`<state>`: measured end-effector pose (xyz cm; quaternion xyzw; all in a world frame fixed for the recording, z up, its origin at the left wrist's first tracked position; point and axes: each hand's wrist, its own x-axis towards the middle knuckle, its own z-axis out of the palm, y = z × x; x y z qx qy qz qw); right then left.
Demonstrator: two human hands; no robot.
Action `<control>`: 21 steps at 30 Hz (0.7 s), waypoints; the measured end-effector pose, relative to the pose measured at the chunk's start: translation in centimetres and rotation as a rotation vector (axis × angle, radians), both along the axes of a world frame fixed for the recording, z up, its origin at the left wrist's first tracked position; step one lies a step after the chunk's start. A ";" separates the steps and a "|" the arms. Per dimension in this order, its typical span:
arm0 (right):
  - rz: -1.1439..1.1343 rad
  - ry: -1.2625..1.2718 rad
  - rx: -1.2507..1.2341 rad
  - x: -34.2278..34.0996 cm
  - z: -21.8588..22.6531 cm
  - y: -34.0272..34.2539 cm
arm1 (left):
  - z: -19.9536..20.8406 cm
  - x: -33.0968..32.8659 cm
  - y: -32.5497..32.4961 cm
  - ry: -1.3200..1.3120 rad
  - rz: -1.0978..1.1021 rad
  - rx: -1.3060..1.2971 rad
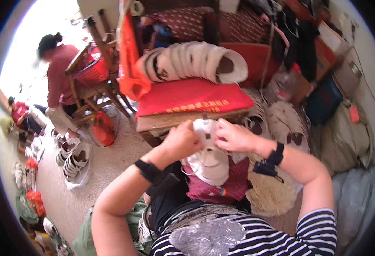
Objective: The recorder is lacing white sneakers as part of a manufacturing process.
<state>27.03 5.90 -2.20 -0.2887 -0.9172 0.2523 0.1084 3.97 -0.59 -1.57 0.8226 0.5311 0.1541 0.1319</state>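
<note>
Over my lap, in front of the wooden bench, my left hand (182,139) and my right hand (235,135) grip the top of a white shoe upper (212,168) from either side. Both hands are closed, fingers pinched at its edges near the tongue. Thin pale cords loop across the upper, and its rounded toe part hangs down toward me over a maroon cloth (238,177) on my lap. What exactly the fingertips hold is too small to make out.
A nested row of white shoe uppers (191,62) lies on red cloth (191,98) over the wooden bench (170,121). More stacked uppers (285,121) stand at the right and on the left floor. A person (61,72) stands by a wooden chair (95,85); another sits farther off.
</note>
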 end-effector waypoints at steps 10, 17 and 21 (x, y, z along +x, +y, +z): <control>-0.330 0.431 -0.308 -0.9 -3.0 -2.1 | -5.4 2.9 -1.2 -0.476 0.383 0.091; -0.200 0.437 -0.383 -0.2 0.1 -2.7 | -3.9 5.0 -2.6 -0.868 0.470 -0.039; -0.084 0.711 -0.726 -2.5 9.0 -3.5 | 5.4 3.7 -2.2 -0.967 0.294 0.416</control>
